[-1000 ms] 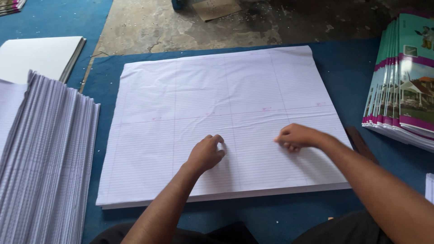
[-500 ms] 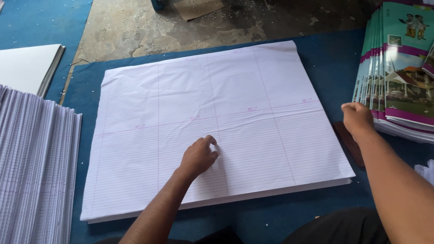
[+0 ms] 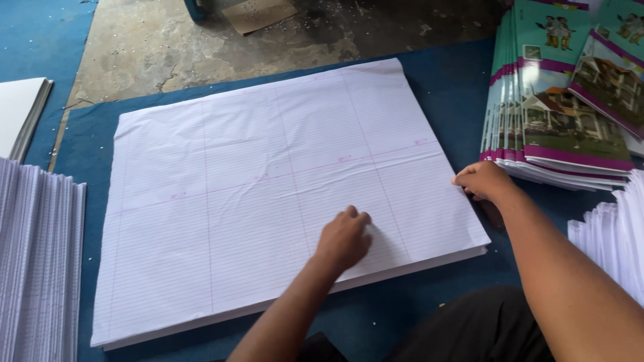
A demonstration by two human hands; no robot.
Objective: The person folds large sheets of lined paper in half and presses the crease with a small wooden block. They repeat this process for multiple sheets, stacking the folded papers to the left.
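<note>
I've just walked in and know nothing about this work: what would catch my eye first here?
A big stack of white ruled sheets fills the middle of the blue mat. The left hand presses on its near part, while the right hand touches its right edge. Brightly coloured printed covers are piled at the far right.

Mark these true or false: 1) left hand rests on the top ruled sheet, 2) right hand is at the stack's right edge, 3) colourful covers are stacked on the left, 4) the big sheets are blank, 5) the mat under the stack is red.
1) True: the left hand lies curled on the ruled sheet stack, near its front edge.
2) True: the right hand is at the right edge of that stack.
3) False: the printed covers sit on the right; white folded sheets are on the left.
4) False: the sheets carry ruled lines and pink margins.
5) False: the mat is blue.
</note>
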